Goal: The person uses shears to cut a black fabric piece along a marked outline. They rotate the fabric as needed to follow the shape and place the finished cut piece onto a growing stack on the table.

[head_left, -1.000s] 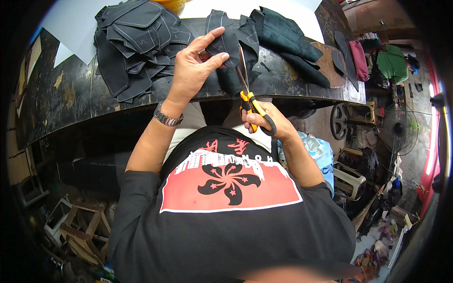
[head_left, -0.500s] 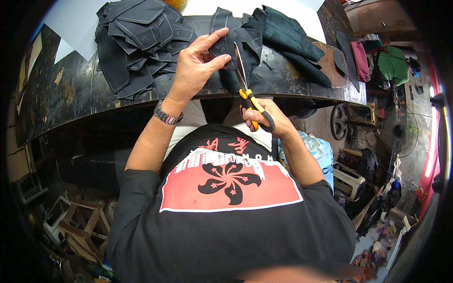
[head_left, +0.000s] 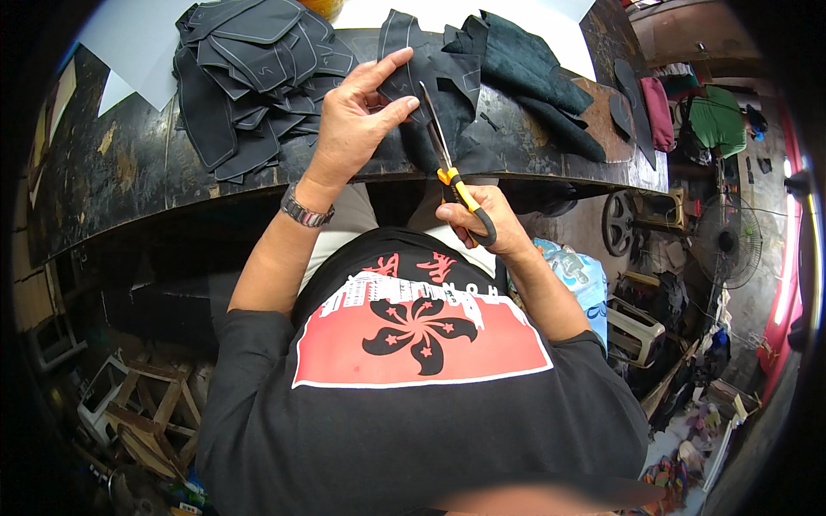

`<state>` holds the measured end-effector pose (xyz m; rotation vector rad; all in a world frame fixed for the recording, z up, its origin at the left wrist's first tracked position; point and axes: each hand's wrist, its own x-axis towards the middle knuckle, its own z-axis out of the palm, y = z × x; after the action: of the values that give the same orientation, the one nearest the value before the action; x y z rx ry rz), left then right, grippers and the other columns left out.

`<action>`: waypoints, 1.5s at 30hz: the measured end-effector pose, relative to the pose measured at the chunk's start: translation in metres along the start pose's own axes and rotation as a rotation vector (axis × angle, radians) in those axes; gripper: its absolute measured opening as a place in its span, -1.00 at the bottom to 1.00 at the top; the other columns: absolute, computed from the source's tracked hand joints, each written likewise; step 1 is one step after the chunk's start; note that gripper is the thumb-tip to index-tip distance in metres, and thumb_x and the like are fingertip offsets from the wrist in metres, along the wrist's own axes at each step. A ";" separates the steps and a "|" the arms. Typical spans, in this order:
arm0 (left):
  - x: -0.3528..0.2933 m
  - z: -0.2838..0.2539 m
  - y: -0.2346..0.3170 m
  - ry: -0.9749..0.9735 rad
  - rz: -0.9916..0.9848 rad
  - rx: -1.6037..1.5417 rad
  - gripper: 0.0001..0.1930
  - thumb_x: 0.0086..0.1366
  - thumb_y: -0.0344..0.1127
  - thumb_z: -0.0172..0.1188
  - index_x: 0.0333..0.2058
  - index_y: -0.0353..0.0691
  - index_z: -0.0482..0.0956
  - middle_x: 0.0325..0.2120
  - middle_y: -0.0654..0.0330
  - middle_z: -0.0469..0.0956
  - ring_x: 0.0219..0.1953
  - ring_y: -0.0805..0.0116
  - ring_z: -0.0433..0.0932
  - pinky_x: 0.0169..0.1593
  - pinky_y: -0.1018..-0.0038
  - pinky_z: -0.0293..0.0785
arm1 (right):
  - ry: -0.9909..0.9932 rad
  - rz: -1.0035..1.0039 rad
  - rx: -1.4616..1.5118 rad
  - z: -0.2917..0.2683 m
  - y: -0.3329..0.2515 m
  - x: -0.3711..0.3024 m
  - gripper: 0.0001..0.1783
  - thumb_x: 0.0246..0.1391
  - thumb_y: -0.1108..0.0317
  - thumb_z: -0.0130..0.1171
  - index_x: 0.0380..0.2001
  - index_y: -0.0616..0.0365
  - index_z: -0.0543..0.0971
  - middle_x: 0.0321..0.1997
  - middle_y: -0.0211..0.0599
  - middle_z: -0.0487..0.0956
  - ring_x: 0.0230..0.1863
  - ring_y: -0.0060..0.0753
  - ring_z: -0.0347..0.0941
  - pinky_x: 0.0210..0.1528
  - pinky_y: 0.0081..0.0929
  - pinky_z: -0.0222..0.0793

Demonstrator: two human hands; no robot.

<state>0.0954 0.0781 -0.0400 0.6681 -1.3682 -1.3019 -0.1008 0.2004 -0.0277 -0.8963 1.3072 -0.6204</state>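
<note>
My left hand (head_left: 366, 107) pinches a black leather-like piece (head_left: 398, 33) marked with pale outlines, holding it up over the table between thumb and fingers. Yellow-and-black-handled scissors (head_left: 465, 198) are gripped in my right hand (head_left: 492, 219), just beyond the table's near edge. Their blades point away from me and lie along the right edge of the piece, close to my left thumb. The blades look nearly together. Where exactly they meet the material is hard to make out against the dark scraps (head_left: 456, 73) behind.
A heap of outlined black cut pieces (head_left: 258, 77) lies at the left of the worn black table (head_left: 103, 181). Folded dark suede-like material (head_left: 529, 64) is at the right, by a brown board (head_left: 607, 129). White sheets (head_left: 138, 52) lie at the back. A fan (head_left: 727, 236) stands off right.
The scissor handles have come together in my right hand, and the blades have closed up. Their tips have shifted slightly left. My left hand holds the piece almost in place.
</note>
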 end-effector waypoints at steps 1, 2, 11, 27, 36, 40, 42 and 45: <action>0.000 0.000 -0.001 0.000 0.000 -0.001 -0.48 0.13 -0.56 0.27 0.12 -0.22 0.46 -0.23 0.35 0.41 -0.33 0.67 0.49 -0.24 0.71 0.58 | 0.006 0.004 -0.003 0.001 0.000 0.000 -0.66 -0.03 0.15 0.40 -0.57 0.15 0.52 -0.76 -0.55 0.37 -0.80 -0.74 0.26 -0.74 -0.75 0.16; 0.000 -0.001 -0.002 -0.001 0.000 -0.002 -0.47 0.13 -0.56 0.27 0.12 -0.22 0.46 -0.23 0.35 0.41 -0.34 0.67 0.49 -0.24 0.71 0.58 | -0.003 -0.007 0.013 0.001 0.001 -0.001 -0.66 -0.03 0.15 0.40 -0.57 0.15 0.52 -0.76 -0.55 0.37 -0.80 -0.75 0.26 -0.74 -0.76 0.16; 0.001 -0.003 0.000 -0.101 -0.028 0.038 -0.41 0.12 -0.60 0.26 0.16 -0.20 0.41 -0.14 0.33 0.39 -0.28 0.65 0.47 -0.23 0.71 0.57 | -0.002 0.016 -0.073 -0.005 -0.004 0.009 -0.59 -0.04 0.04 0.37 -0.57 0.18 0.52 -0.73 -0.44 0.44 -0.76 -0.66 0.33 -0.71 -0.68 0.21; -0.004 0.003 -0.004 -0.105 -0.096 -0.010 -0.32 0.10 -0.61 0.27 0.23 -0.19 0.31 -0.06 0.30 0.37 -0.19 0.62 0.45 -0.22 0.67 0.56 | -0.038 -0.031 0.051 0.002 0.007 0.011 -0.61 0.04 0.13 0.32 -0.64 0.12 0.44 -0.77 -0.50 0.36 -0.80 -0.70 0.26 -0.76 -0.71 0.13; 0.007 -0.013 -0.005 -0.102 -0.050 0.075 -0.46 0.12 -0.57 0.27 0.12 -0.17 0.47 -0.11 0.31 0.47 -0.19 0.62 0.49 -0.09 0.69 0.47 | -0.070 0.002 0.010 -0.001 0.000 0.009 -0.68 0.04 0.20 0.26 -0.62 0.17 0.46 -0.73 -0.41 0.40 -0.79 -0.63 0.28 -0.76 -0.69 0.16; 0.003 -0.006 -0.003 -0.132 -0.081 -0.010 -0.44 0.13 -0.57 0.27 0.15 -0.20 0.43 -0.03 0.29 0.42 -0.12 0.60 0.47 -0.04 0.67 0.48 | -0.079 -0.012 0.039 -0.002 -0.006 0.013 -0.64 0.04 0.13 0.26 -0.58 0.18 0.47 -0.68 -0.40 0.43 -0.73 -0.62 0.34 -0.71 -0.68 0.23; 0.001 -0.004 -0.001 -0.147 -0.101 -0.020 -0.42 0.14 -0.57 0.27 0.18 -0.22 0.40 0.01 0.28 0.39 -0.08 0.59 0.46 0.01 0.66 0.48 | -0.087 -0.016 0.089 -0.001 -0.007 0.014 -0.63 0.04 0.11 0.29 -0.57 0.18 0.48 -0.67 -0.41 0.43 -0.70 -0.62 0.35 -0.68 -0.64 0.25; 0.000 -0.003 0.001 -0.134 -0.112 -0.045 -0.39 0.14 -0.59 0.26 0.20 -0.24 0.36 0.07 0.25 0.37 -0.04 0.56 0.46 0.05 0.62 0.47 | -0.087 -0.009 0.120 0.000 -0.006 0.014 -0.63 0.04 0.11 0.29 -0.56 0.18 0.47 -0.67 -0.44 0.41 -0.69 -0.64 0.34 -0.69 -0.66 0.25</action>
<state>0.0987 0.0774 -0.0401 0.6447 -1.4209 -1.4852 -0.0975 0.1856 -0.0301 -0.8218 1.1764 -0.6531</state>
